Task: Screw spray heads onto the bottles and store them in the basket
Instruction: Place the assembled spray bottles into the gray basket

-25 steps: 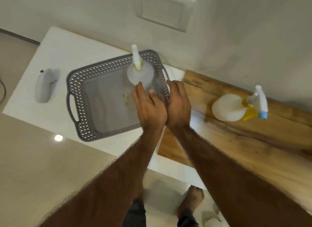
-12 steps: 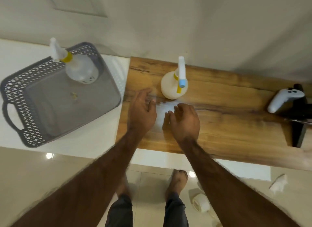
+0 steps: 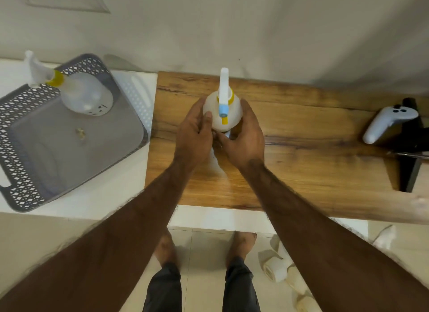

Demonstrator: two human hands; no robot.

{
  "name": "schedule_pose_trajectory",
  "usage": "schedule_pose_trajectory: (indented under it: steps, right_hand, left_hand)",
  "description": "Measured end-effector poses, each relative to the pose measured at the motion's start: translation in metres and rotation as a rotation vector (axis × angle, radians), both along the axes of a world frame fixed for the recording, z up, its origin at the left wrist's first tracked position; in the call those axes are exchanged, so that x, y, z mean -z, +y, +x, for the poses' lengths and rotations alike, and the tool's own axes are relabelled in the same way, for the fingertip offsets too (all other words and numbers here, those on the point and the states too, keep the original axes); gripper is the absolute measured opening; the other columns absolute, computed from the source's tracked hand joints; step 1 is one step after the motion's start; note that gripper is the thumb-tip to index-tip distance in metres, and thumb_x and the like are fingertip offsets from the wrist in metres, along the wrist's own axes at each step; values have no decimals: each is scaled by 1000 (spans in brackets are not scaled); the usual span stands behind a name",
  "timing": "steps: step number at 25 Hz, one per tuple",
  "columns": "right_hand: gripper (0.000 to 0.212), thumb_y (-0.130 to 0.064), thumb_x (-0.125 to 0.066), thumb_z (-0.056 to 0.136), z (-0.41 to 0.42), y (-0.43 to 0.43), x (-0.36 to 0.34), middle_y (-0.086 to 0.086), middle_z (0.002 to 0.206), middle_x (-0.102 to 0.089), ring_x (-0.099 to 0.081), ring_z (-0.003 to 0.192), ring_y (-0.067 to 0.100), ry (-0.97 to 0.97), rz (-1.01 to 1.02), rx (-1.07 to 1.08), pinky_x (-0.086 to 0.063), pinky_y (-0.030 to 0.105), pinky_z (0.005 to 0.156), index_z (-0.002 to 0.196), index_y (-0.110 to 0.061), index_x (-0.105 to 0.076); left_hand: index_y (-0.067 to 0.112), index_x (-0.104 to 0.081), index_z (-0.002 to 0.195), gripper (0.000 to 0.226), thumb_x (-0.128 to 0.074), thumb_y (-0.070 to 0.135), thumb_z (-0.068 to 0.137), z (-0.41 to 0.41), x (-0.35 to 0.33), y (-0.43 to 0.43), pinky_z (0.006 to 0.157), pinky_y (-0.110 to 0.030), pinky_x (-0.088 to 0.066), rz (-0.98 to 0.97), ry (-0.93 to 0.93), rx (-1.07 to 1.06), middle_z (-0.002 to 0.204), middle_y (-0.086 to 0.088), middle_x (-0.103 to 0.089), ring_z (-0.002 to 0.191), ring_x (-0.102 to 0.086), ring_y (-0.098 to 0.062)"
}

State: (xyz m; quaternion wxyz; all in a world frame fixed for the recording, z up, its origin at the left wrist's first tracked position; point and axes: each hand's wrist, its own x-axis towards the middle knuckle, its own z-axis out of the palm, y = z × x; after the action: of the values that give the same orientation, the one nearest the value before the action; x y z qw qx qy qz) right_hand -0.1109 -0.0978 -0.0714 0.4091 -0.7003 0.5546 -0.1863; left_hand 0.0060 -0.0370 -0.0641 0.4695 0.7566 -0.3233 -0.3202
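Head view: left hand [image 3: 193,131] and right hand [image 3: 243,135] grip the spray bottle [image 3: 220,113], fingers [image 3: 248,113] curled round its sides, seemingly to carry it to the basket [image 3: 88,64].

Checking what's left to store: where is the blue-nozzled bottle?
Head view, centre: the bottle is on the wooden board, held between the left hand and right hand, right of the basket.

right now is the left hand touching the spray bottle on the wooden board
Touching. The head view shows the left hand gripping the spray bottle on its left side, thumb flat on the white body, no gap.
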Motion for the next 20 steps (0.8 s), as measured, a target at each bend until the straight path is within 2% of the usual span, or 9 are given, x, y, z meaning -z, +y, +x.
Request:
schedule_pose_trajectory:
  steps: [2, 4, 6, 10, 12, 16, 18, 20]
  right_hand:
    - [90, -47, -82, 71, 2, 1, -1, -11, 136, -59, -63, 117, 16, -18, -26, 8, -58, 42, 90, 148, -30, -38]
    - [86, -52, -80, 71, 5, 3, -2, -14, 130, -61, -66, 109, 15, -19, -32, 4, -60, 43, 83, 145, -34, -39]
    - [86, -54, -79, 71, 7, 7, -5, -15, 131, -60, -65, 112, 14, -18, -28, 6, -61, 43, 82, 144, -36, -39]
    - [84, -51, -82, 72, 21, 19, -27, -14, 133, -60, -60, 119, 9, -29, -79, -6, -59, 37, 89, 144, -31, -42]
    - [82, -52, -82, 71, 34, 28, -42, -15, 131, -61, -60, 117, 8, -62, -93, -25, -59, 35, 88, 142, -32, -44]
    - [74, -50, -80, 71, 73, 50, -63, -21, 124, -61, -60, 111, 6, -131, -111, -73, -60, 36, 85, 135, -36, -47]
    - [74, -54, -78, 72, 97, 65, -66, -18, 126, -62, -61, 113, 8, -130, -121, -112, -60, 39, 85, 136, -35, -48]
    - [77, -59, -76, 71, 121, 81, -66, -16, 127, -63, -61, 114, 12, -97, -132, -161, -60, 40, 86, 138, -34, -47]
  left_hand:
    - [10, -49, 155, 44, -50, 23, 113, -1, 2, 0, 89, -15, -57, -11, -3, -12, 137, 2, -66, 114, -67, -2]
    - [11, -49, 155, 44, -50, 22, 112, -1, 1, 3, 87, -12, -56, -13, -9, -14, 134, 7, -64, 110, -65, 9]
    - [10, -48, 155, 44, -49, 23, 113, -1, -2, 7, 84, -11, -56, -21, -16, -20, 132, 9, -63, 107, -63, 17]
    - [9, -48, 153, 42, -49, 22, 113, 8, -18, 20, 82, -6, -53, -59, -31, -59, 129, 12, -61, 107, -61, 22]
    - [11, -50, 153, 43, -48, 25, 113, 20, -29, 31, 87, -9, -55, -73, -37, -88, 131, 11, -63, 110, -63, 16]
    - [14, -56, 150, 48, -46, 39, 110, 54, -46, 60, 100, -32, -59, -110, -106, -175, 132, 3, -70, 115, -69, -7]
    - [13, -55, 150, 59, -42, 51, 107, 74, -51, 78, 101, -44, -60, -85, -158, -234, 132, -6, -72, 118, -70, -20]
    - [13, -56, 148, 62, -39, 54, 106, 93, -53, 99, 97, -49, -60, -77, -189, -281, 127, -12, -72, 114, -71, -28]
